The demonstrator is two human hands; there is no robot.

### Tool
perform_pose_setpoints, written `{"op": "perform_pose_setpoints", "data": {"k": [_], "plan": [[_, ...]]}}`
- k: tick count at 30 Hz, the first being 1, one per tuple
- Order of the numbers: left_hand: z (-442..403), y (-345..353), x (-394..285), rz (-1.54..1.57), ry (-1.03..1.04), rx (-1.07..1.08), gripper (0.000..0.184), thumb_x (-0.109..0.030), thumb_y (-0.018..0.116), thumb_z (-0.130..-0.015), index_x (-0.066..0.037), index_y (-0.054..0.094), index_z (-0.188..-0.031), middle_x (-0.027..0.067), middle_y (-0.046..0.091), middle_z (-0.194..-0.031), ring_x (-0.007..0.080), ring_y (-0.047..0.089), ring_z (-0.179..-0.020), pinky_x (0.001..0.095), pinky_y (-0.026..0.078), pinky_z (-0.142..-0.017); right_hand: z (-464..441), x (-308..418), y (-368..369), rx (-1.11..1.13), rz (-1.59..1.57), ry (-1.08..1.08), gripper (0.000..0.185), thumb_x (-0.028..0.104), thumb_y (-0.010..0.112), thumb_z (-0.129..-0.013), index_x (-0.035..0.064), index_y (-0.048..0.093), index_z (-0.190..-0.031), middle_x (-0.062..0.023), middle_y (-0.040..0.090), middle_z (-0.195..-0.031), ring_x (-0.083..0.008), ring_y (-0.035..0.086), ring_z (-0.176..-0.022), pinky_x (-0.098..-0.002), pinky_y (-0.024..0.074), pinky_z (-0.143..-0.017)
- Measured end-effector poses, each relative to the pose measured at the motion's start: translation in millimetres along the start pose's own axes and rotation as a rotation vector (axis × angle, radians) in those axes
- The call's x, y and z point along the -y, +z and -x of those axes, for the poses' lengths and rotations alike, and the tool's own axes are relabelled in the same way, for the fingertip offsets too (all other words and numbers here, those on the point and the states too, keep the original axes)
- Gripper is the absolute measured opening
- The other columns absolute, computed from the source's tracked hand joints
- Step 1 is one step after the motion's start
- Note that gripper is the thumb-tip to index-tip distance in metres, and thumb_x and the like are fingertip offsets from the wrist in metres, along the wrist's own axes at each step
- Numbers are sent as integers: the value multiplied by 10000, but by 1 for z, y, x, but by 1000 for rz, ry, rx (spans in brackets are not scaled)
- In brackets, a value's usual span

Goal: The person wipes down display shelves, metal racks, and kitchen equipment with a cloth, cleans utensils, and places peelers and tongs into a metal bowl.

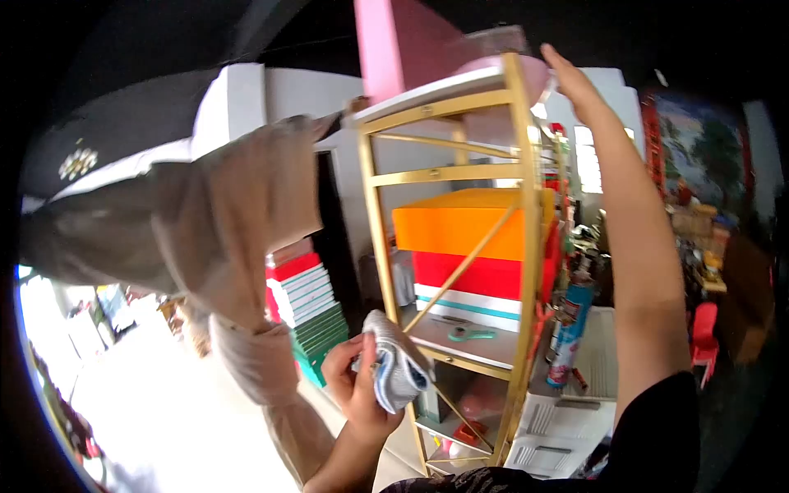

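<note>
My left hand (359, 384) grips a folded grey-and-white cloth (397, 361), held in front of the lower part of a gold-framed shelf rack (444, 175). Raised high at the upper right, my right hand (573, 82) has its fingers stretched out beside the rack's top corner. Close to it is a rounded pink thing (536, 80) on the top shelf, partly behind the gold post; whether I touch it I cannot tell. A tall pink panel (380, 49) also stands up there. An orange box (460, 226) sits above a red box (468, 274) on a middle shelf.
A brown curtain (205, 197) hangs at left, with stacked boxes (308, 308) behind it. On the right, a blue spray can (573, 329) stands on white drawers (551, 427). A green-handled item (470, 334) lies on the shelf. Farther right is a red chair (704, 333).
</note>
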State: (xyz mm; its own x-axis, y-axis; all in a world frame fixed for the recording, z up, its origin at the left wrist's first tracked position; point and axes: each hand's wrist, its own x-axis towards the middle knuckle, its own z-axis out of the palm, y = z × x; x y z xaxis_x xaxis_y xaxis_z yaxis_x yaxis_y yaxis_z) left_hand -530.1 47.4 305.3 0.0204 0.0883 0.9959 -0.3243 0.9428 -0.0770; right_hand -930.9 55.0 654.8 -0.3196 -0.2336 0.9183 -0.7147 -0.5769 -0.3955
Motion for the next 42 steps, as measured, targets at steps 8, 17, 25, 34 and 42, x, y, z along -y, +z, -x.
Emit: {"op": "perform_pose_setpoints", "data": {"k": [8,17,25,34,42], "plan": [[-6,-48,4,-276,55,-71,568,-240,816,-751,29,653,-1224,148,571,-1166,291,556,-1056,359,450,-901,-28,-21,32,-17,166,201,830,772,374,-906,185,467,-1485,-178,412,-1536,-342,322,-1457,-523,168,-1196],[-3,-65,-7,-307,32,-157,525,-207,779,-784,31,644,-1232,159,571,-1176,287,568,-1062,378,460,-899,68,157,5,-573,234,-957,468,242,361,-1045,-108,672,-1030,-300,652,-1120,-413,606,-1031,-442,434,-985],[-2,-56,-60,-304,189,11,444,-107,743,-785,7,678,-1209,134,590,-1181,250,616,-1014,329,515,-856,169,161,65,-83,-115,-816,417,283,440,-1028,-63,568,-1222,-276,571,-1274,-374,554,-1174,-456,424,-1033],[13,-119,-110,-407,-337,-170,598,-90,679,-841,13,520,-1408,149,453,-1195,228,525,-1015,314,455,-894,402,129,115,781,-900,-446,554,329,530,-1008,-13,451,-1438,-250,480,-1447,-330,495,-1334,-472,413,-1088],[38,-152,-127,215,-817,-54,535,-72,582,-949,-1,439,-1460,142,390,-1350,253,429,-1289,338,388,-1065,533,133,138,1002,-1033,91,730,88,695,-903,-60,289,-1492,-239,501,-1360,-306,603,-1175,-362,544,-892]]}}
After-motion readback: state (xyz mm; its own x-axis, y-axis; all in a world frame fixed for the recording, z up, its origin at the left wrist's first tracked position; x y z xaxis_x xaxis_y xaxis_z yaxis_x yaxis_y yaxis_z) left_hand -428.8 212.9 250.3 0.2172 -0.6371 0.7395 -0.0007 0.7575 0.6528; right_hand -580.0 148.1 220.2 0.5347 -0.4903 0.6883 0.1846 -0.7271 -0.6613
